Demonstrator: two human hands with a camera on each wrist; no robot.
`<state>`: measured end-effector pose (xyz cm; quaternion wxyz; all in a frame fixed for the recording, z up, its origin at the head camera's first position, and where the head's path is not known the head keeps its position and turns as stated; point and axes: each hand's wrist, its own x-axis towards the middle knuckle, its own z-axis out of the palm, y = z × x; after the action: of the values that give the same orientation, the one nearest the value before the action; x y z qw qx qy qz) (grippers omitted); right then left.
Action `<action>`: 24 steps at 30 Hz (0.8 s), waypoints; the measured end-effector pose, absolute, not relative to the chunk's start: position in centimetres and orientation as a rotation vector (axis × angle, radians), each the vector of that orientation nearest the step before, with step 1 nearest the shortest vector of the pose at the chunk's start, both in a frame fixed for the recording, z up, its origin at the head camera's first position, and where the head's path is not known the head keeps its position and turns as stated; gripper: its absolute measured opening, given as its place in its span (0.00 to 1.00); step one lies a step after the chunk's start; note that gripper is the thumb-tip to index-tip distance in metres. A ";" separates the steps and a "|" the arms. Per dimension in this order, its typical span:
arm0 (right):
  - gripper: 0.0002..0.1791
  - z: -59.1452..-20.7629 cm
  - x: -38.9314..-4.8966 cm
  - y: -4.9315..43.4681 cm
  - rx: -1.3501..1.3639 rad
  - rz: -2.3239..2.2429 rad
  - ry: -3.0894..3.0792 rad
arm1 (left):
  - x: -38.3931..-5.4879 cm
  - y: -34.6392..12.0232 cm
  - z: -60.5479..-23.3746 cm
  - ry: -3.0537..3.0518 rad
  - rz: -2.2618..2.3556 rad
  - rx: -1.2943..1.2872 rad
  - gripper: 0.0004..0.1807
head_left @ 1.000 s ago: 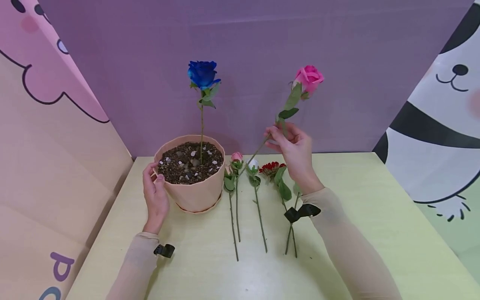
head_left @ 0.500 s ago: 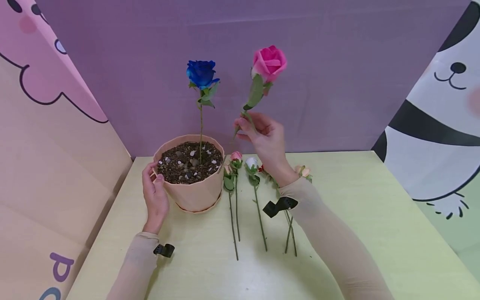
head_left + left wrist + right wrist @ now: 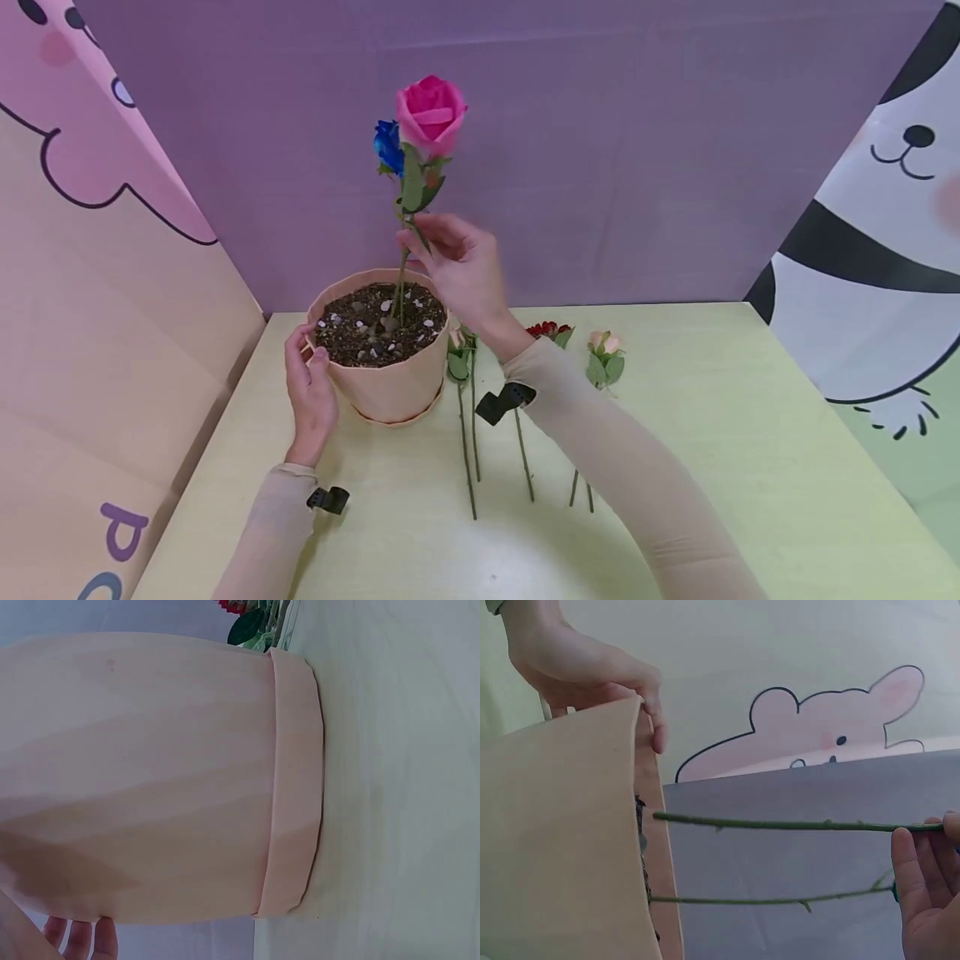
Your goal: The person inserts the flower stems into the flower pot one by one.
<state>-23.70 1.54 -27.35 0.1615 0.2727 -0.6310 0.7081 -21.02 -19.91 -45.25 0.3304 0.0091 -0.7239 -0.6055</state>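
Observation:
My left hand (image 3: 311,396) grips the left side of a pale pink flowerpot (image 3: 393,393); its thumb hooks over the rim in the right wrist view. Dark soil (image 3: 348,337) with small stones fills the pot. A blue rose (image 3: 387,150) stands upright in the soil. Above the pot, my right hand (image 3: 468,271) pinches the stem of a pink rose (image 3: 431,117), whose bloom partly covers the blue one. The pink rose's stem (image 3: 780,824) has its cut end just inside the rim, apparently above the soil, beside the blue rose's stem (image 3: 757,901).
Right of the pot, several cut flowers lie on the table (image 3: 405,525), among them a red flower (image 3: 550,329) and a peach rose (image 3: 605,360). My right forearm partly hides them. A purple backdrop (image 3: 637,167) rises behind the table.
My right hand has carried the pink rose leftward from over the lying flowers to above the pot, turning it more upright. The left hand stays on the pot.

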 end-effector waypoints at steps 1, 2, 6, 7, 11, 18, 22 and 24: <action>0.12 -27.5 -23.7 1.1 0.778 2.011 -1.822 | -21.0 -19.9 -45.2 -1.897 -1.582 0.022 0.25; 0.12 -27.7 -23.7 0.7 0.779 1.991 -1.845 | -21.0 -20.0 -45.2 -1.900 -1.582 0.020 0.25; 0.12 -28.4 -24.1 -0.7 0.787 1.888 -1.932 | -21.0 -20.1 -45.2 -1.906 -1.579 0.022 0.25; 0.12 -28.7 -24.2 -1.0 0.786 1.846 -1.959 | -21.0 -20.1 -45.2 -1.907 -1.580 0.024 0.25; 0.12 -29.6 -24.6 -1.6 0.780 1.749 -2.028 | -21.0 -20.0 -45.3 -1.923 -1.588 0.029 0.24; 0.13 -30.2 -25.3 -2.4 0.776 1.714 -2.081 | -21.0 -20.1 -45.4 -1.937 -1.580 0.045 0.24; 0.12 -30.8 -25.4 -2.9 0.826 1.622 -2.151 | -21.0 -20.1 -45.4 -1.926 -1.567 0.047 0.24; 0.12 -31.3 -25.4 -2.9 0.855 1.573 -2.183 | -21.0 -20.0 -45.4 -1.921 -1.566 0.041 0.25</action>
<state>-25.43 -2.94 -31.28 0.1583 0.2991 -0.7635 0.5500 -20.95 -20.01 -45.37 0.3256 0.0156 -0.7328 -0.5973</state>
